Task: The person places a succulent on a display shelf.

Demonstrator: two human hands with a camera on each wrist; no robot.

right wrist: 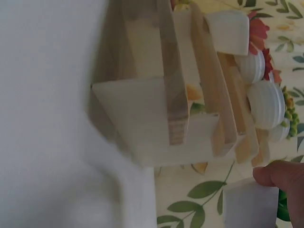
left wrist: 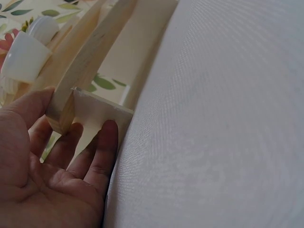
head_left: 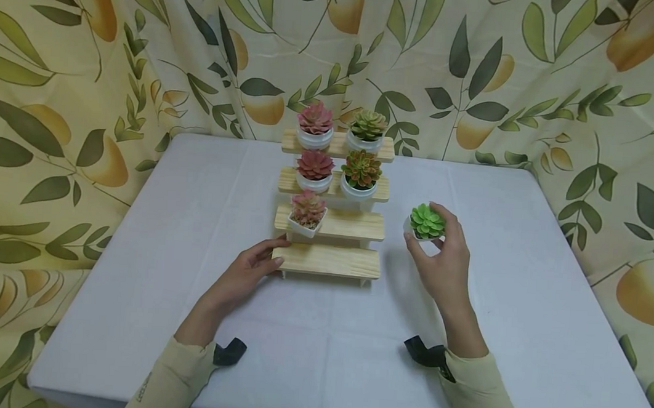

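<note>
A wooden tiered plant stand (head_left: 329,261) with white side supports stands on the table. My left hand (head_left: 244,272) grips the left end of its lowest board, thumb on top and fingers underneath, as the left wrist view shows. To the right of the stand, my right hand (head_left: 445,269) holds a bright green potted succulent (head_left: 427,221) between thumb and fingers. Its white pot (right wrist: 249,204) shows in the right wrist view, beside the stand's end. On the third board down sits a pink succulent (head_left: 307,209) in an angular white pot, at the left.
The second board carries a dark pink succulent (head_left: 315,165) and a red-green one (head_left: 361,170). On the top board are a pink succulent (head_left: 315,118) and a green one (head_left: 367,126). A white cloth (head_left: 193,221) covers the table; a fruit-patterned curtain (head_left: 422,79) hangs behind.
</note>
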